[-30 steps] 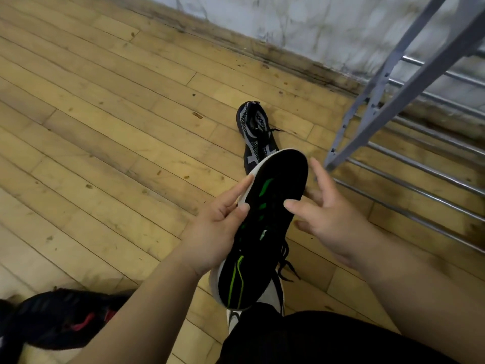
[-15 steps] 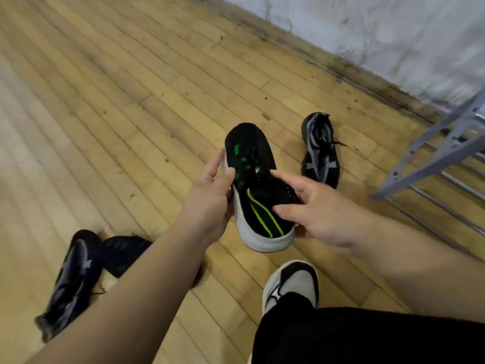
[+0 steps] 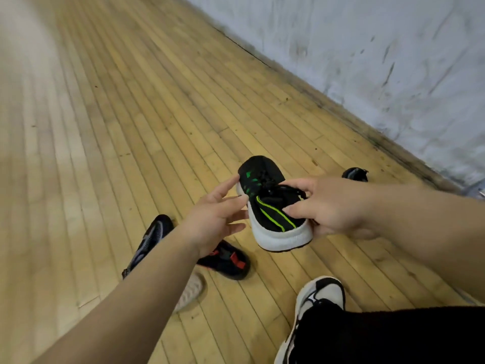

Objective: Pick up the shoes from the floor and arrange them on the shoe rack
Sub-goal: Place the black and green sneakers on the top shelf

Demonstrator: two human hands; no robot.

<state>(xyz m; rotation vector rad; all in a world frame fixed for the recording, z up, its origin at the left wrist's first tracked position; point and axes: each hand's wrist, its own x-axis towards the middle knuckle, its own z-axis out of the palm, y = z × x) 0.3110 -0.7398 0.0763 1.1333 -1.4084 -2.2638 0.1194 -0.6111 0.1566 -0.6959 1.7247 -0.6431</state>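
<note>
A black shoe with green stripes and a white sole (image 3: 273, 208) hangs above the wooden floor, upright, toe pointing away from me. My right hand (image 3: 328, 203) grips it at the collar and heel. My left hand (image 3: 215, 219) is at the shoe's left side with fingers spread, thumb and fingertips just touching the sole edge. On the floor lie a grey-black knit shoe (image 3: 152, 237), a black shoe with red accents (image 3: 228, 261) and a pale upturned sole (image 3: 190, 292), all partly hidden under my left forearm. Another dark shoe (image 3: 355, 174) peeks out beyond my right hand.
My own foot in a white-and-black sneaker (image 3: 322, 292) and a black trouser leg (image 3: 393, 334) sit at the bottom right. A stained white wall (image 3: 367, 61) runs along the floor's far right edge. A sliver of grey metal (image 3: 476, 189) shows at the right border.
The view swung left and the rack slid almost wholly out of sight. The shoe turned from sole-up to upright; my right hand took hold of it and my left hand loosened.
</note>
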